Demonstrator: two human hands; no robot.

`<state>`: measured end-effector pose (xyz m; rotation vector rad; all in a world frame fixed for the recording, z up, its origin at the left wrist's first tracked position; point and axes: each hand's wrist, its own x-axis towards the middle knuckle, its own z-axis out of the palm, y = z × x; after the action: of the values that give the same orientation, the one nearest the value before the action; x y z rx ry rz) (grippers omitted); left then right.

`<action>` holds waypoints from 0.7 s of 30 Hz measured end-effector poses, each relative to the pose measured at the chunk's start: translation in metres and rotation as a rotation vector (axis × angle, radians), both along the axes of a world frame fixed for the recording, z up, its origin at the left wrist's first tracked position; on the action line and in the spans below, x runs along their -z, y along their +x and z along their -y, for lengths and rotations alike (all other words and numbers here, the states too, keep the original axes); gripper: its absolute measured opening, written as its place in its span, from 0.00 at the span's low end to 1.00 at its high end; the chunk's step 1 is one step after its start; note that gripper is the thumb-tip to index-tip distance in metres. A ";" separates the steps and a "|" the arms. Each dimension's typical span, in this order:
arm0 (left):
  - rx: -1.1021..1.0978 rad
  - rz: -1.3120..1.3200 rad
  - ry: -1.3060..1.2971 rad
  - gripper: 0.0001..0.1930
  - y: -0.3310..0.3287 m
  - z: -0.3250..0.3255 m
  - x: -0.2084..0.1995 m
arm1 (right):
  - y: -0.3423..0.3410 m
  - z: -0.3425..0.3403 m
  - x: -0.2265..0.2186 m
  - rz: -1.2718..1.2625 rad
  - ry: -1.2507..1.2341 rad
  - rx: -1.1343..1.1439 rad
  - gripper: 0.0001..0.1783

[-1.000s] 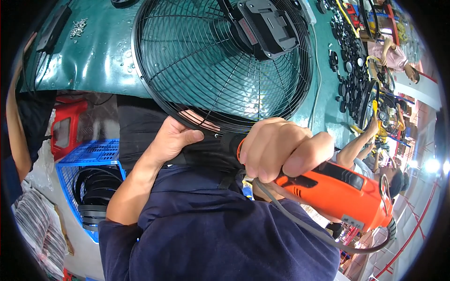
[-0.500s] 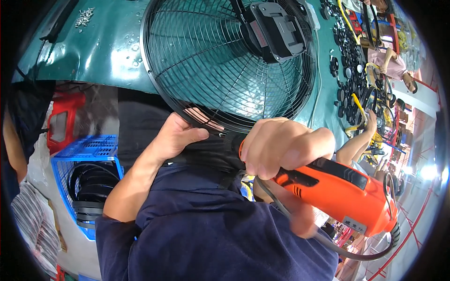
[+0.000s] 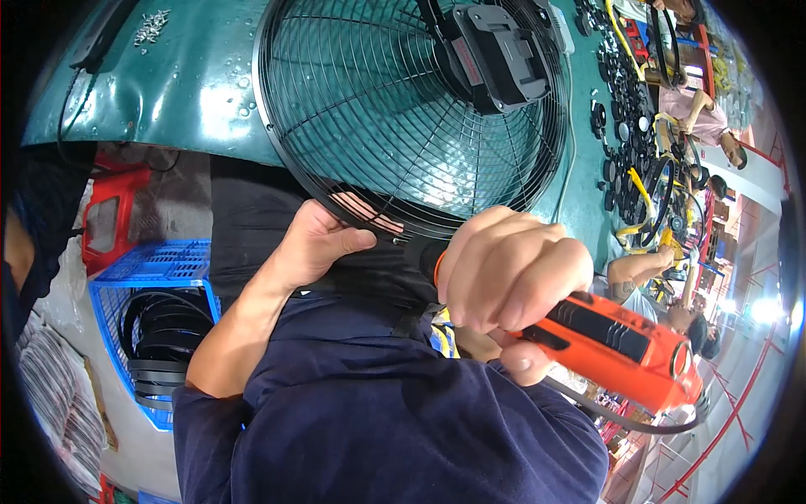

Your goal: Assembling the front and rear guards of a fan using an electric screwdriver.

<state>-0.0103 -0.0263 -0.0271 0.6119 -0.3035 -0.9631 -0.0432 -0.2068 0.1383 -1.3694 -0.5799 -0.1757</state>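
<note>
The right hand, gripping the orange power driver, is pressing closer at the fan guard's six o'clock rim; the left hand is still pinching it.

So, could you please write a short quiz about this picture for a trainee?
1. True or false: the right hand grips an orange power tool.
2. What does the left hand hold? A) the blue crate B) the rim of the black wire fan guard C) a red stool
3. Fill in: the guard lies on a ____ coloured table.

Key: 1 true. 2 B. 3 green; the blue crate stands below the table edge, with black rings in it.
</note>
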 end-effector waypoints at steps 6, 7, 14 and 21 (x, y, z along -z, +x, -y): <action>-0.007 -0.019 0.016 0.12 -0.002 -0.001 0.001 | 0.010 -0.003 0.010 0.109 0.055 -0.086 0.16; 0.007 -0.058 0.008 0.12 -0.001 -0.001 0.000 | 0.010 -0.002 0.012 0.110 0.055 -0.087 0.16; 0.022 -0.052 0.019 0.13 -0.003 -0.006 0.019 | 0.028 -0.016 0.037 0.072 0.315 -0.438 0.16; 0.038 0.033 0.124 0.17 0.001 -0.012 0.009 | 0.024 0.018 -0.001 0.103 0.191 -0.366 0.13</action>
<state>-0.0089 -0.0147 -0.0358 0.7378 -0.2867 -1.0147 -0.0188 -0.2243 0.1391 -1.0545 -0.8667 -0.0040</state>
